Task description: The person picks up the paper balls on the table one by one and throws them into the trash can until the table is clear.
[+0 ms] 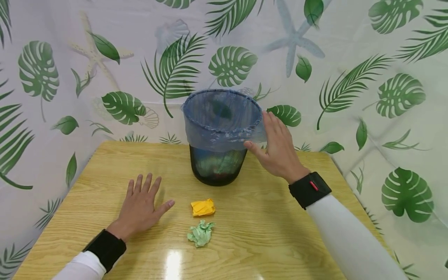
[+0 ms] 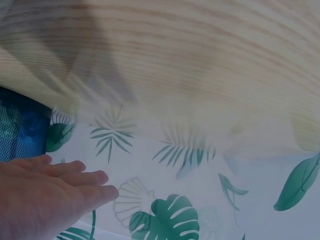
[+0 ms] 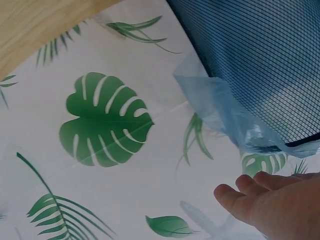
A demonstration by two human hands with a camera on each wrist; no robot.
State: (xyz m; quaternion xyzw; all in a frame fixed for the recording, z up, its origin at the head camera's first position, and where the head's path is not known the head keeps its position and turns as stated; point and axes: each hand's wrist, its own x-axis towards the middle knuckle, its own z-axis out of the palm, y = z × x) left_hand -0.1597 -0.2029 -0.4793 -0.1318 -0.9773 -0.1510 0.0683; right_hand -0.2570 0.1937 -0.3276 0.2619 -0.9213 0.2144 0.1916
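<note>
A black mesh waste bin [image 1: 218,167] stands toward the back of the table, lined with a blue plastic bag [image 1: 217,140] folded over its rim. At the bag's right edge is my right hand [image 1: 276,147], fingers extended, thumb out in front of the bag. In the right wrist view the folded bag edge [image 3: 220,110] hangs just beyond the fingertips. Over the table's left side my left hand [image 1: 140,208] is spread with straight fingers, holding nothing. Between the hands lie a crumpled yellow paper [image 1: 203,207] and, nearer me, a crumpled light green paper [image 1: 201,233].
The wooden table [image 1: 262,241] has its back edge against a leaf-patterned curtain [image 1: 133,70] that also runs along both sides. Some colored contents show dimly through the bin's mesh. Black bands circle both wrists.
</note>
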